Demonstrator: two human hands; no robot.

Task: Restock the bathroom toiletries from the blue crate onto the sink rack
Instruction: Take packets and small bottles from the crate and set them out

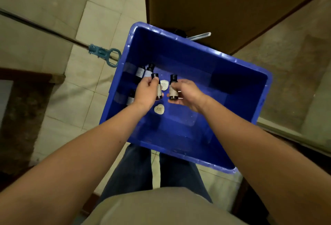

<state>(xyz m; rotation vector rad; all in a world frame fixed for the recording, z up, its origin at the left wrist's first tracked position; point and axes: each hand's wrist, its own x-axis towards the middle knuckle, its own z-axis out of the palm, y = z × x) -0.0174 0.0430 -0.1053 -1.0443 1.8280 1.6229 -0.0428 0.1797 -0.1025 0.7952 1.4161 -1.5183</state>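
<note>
- Toiletries lie loose on the floor of the blue crate (232, 85), which sits on the tiled floor in front of the person's legs; they crowd its left half, probably because they slid there when it was carried
- Leftmost, a mop handle (105, 55) lies across the tiles just outside the crate wall, out of the way
- Along the crate's left wall rest three spare bottles (140, 72), lying flat and untouched, within easy reach for a later trip
- Left hand (146, 94) has its grip pinching a dark-capped bottle (158, 88), fingers wrapped round the label so the cap points away
- Between the two hands sits a pale soap (164, 84), and a heart-shaped soap (159, 109) lies just below the left hand; both are on the crate floor
- Right hand (188, 94) has its grip closed round a second bottle (173, 88), cap likewise pointing away
- One bottle per hand looks like a way to carry a pair in one trip
- Sink rack is not in view, so the carry and placement are not yet done
</note>
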